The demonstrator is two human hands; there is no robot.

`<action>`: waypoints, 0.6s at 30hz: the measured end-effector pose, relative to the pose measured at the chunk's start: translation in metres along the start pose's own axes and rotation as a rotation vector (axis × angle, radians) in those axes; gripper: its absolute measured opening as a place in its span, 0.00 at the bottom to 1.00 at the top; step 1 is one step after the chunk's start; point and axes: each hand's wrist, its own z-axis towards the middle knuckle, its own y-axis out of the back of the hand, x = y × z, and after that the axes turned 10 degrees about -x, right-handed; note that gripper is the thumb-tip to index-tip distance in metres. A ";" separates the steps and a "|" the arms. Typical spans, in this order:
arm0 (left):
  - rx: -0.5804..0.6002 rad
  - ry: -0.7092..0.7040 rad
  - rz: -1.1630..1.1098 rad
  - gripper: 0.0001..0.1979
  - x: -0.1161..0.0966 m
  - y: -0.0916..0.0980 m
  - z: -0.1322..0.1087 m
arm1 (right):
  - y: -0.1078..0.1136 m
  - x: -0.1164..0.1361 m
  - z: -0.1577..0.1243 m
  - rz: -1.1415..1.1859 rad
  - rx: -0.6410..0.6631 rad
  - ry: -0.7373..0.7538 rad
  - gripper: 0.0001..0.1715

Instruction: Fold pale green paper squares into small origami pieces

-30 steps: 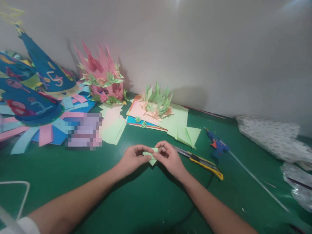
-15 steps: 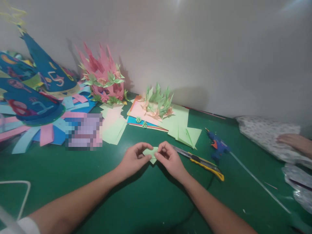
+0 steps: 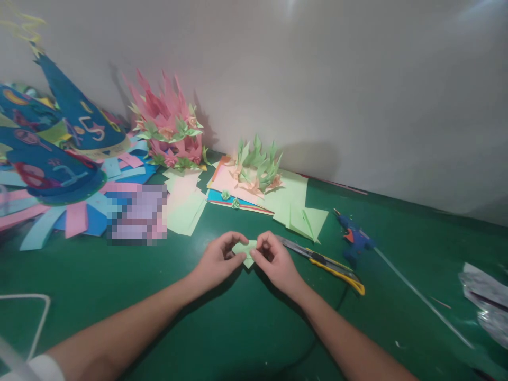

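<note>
A small folded piece of light green paper (image 3: 248, 257) is pinched between both hands above the green table (image 3: 222, 338). My left hand (image 3: 222, 259) grips its left side, thumb in front and fingers curled behind. On the right side, the thumb and fingers of my right hand (image 3: 276, 262) press on the paper. The paper's lower corner points down between the thumbs. A yellow cutter knife (image 3: 337, 270) lies just right of my right hand, its metal end close to the knuckles.
A blue glue gun (image 3: 358, 242) with a long cord lies at right, near clear plastic (image 3: 486, 291). Behind stand a green paper crown (image 3: 257, 168), green sheets (image 3: 293, 193) and a pink crown (image 3: 170, 121). Blue cone hats (image 3: 81, 114) fill the left. A white bar (image 3: 24, 296) crosses the lower left.
Another person's hand and the patterned pale item at the far right have gone from view. My hands have barely moved and still hold the green paper.
</note>
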 end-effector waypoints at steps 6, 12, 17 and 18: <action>-0.036 0.035 -0.157 0.17 -0.002 -0.003 0.000 | -0.001 0.001 0.000 0.009 0.003 0.008 0.06; 0.022 0.137 -0.269 0.22 -0.005 -0.002 0.001 | -0.002 0.001 -0.002 0.032 -0.017 0.013 0.08; 0.017 0.198 -0.343 0.22 -0.007 0.001 0.002 | -0.002 0.004 -0.003 0.091 0.060 0.008 0.09; 0.012 0.204 -0.350 0.22 -0.007 0.001 0.002 | -0.003 0.005 -0.004 0.101 0.071 0.006 0.09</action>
